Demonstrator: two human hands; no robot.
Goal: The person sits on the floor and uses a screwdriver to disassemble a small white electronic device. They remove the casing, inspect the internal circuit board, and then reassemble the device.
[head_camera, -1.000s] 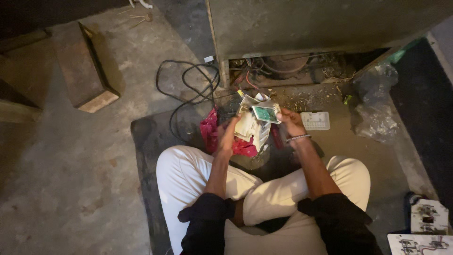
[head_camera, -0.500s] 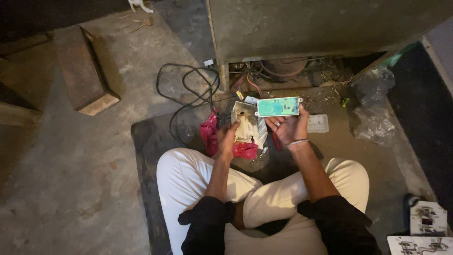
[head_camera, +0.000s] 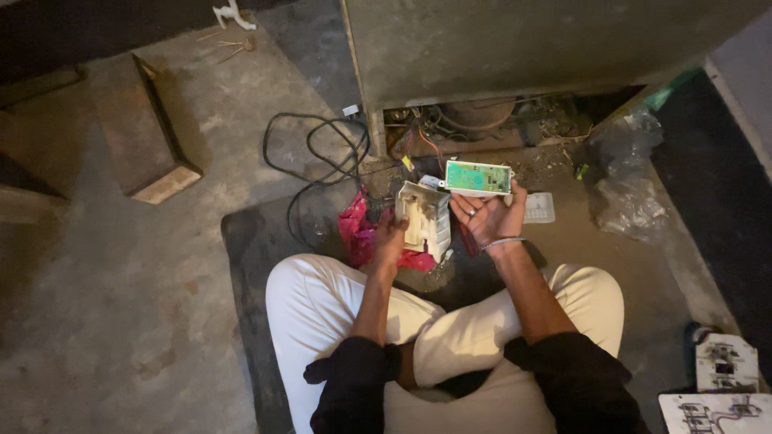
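Concrete floor; green circuit board pinched atop right fingers, left fingers gripping white casing.

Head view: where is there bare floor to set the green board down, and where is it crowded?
Free: the concrete floor left of the dark mat, below the wooden block.
Crowded: ahead of the left hand and right hand, with black cable, pink cloth, wiring, and plastic bag.

Circuit board right of casing, cable left, bag far right.
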